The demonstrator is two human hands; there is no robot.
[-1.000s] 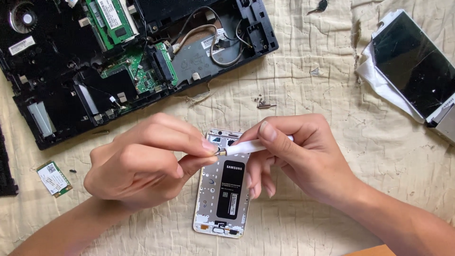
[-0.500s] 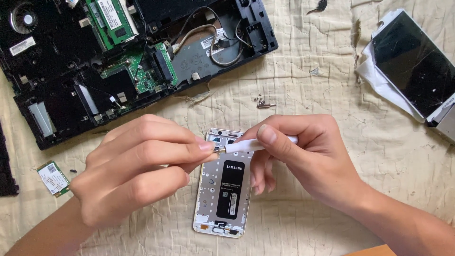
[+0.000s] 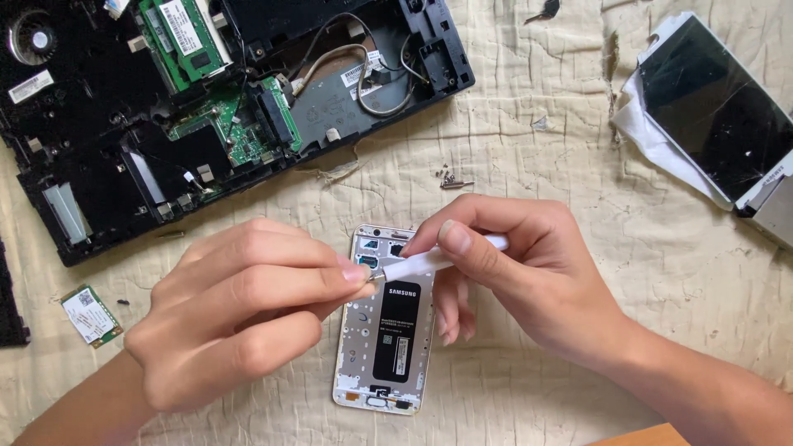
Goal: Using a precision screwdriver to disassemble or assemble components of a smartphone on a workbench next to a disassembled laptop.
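A white-handled tool (image 3: 429,262) is pinched in the closed fingers of the right hand (image 3: 529,272), its tip set on the opened phone (image 3: 385,322) lying on the cloth (image 3: 537,149), where the left hand (image 3: 239,314), fingers curled, is pressed.

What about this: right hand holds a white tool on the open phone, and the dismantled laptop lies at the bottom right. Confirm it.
Not quite. The head view shows the laptop at the top left, not the bottom right. The rest stands: the right hand holds the white tool on the open phone.
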